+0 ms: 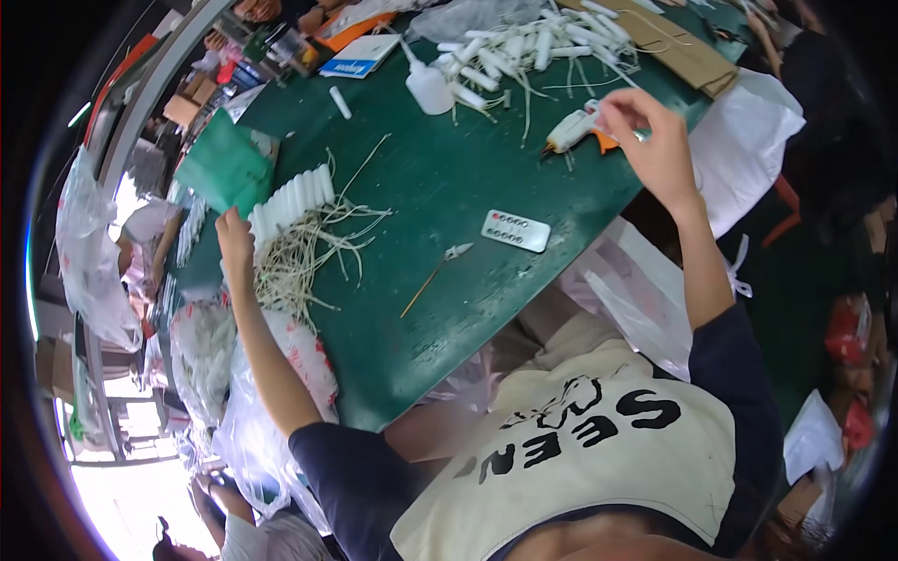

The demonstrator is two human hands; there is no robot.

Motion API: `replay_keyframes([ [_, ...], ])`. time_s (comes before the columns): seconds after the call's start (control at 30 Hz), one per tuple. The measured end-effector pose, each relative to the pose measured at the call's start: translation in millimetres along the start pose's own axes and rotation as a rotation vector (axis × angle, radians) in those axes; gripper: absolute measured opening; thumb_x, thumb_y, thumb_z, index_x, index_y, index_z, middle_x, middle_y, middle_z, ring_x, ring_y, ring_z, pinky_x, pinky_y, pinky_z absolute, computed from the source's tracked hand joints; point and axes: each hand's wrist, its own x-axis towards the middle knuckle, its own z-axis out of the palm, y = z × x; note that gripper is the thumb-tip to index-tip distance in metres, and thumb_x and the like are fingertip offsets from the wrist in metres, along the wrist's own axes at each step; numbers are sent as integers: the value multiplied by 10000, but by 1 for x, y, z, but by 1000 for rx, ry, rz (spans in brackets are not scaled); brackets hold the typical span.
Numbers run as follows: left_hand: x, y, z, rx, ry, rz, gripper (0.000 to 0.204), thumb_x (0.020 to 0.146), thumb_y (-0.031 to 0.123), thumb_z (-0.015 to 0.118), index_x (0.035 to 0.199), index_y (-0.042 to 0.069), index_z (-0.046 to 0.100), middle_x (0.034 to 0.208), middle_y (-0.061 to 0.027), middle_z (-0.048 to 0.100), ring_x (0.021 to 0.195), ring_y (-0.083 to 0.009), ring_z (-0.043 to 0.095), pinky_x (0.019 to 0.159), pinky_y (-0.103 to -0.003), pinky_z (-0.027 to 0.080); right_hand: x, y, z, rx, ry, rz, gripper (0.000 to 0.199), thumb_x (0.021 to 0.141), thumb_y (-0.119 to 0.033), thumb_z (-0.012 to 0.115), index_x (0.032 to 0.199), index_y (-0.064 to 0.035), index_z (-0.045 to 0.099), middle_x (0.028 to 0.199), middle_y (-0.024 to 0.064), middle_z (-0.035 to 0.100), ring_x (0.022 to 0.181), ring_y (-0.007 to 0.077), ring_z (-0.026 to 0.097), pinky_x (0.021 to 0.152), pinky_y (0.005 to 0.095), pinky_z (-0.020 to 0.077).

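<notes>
My left hand [236, 241] is at the table's left side, fingers curled, beside a row of white plastic tubes [297, 194] with thin pale wires [304, 248] trailing from them. Just above it stands a green bag or sheet [224, 166]. Whether these fingers hold anything does not show. At the right, my right hand [647, 140] has thumb and forefinger pinched together by the rear end of a white hot glue gun [569, 131] with an orange part. A small white bit shows at those fingertips; I cannot make out what it is.
The green table [412, 215] carries a small white tray with round spots [515, 231], a thin brush-like stick [432, 282], a white squeeze bottle [429, 89] and a heap of white wired tubes [524, 51]. Cardboard [664, 42] lies far right. Plastic bags [267, 411] hang left; other people sit nearby.
</notes>
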Motion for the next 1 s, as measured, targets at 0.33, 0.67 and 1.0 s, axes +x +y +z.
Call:
replay_keyframes([
  [0.33, -124, 81, 8, -520, -318, -96, 396, 881, 131, 417, 1240, 1, 314, 802, -15, 431, 580, -43, 330, 454, -154, 277, 80, 138, -42, -552, 96, 56, 193, 776, -145, 577, 925, -22, 592, 849, 105, 628, 792, 209, 606, 724, 308, 461],
  [0.67, -160, 67, -13, -598, -280, -79, 334, 921, 190, 408, 1173, -29, 403, 809, -4, 452, 526, -10, 278, 426, -136, 228, 153, 192, -4, -823, -90, -231, 272, 768, -130, 562, 1015, -17, 558, 1081, 148, 531, 1054, 305, 459, 905, 376, 363],
  [1.0, -180, 50, -29, -582, -235, -170, 312, 933, 249, 375, 1083, -15, 447, 715, 30, 395, 467, 5, 231, 395, -149, 190, 175, 228, 25, -968, -248, 14, 557, 757, -56, 505, 1285, -96, 333, 1193, 124, 486, 1086, 309, 439, 896, 392, 383],
])
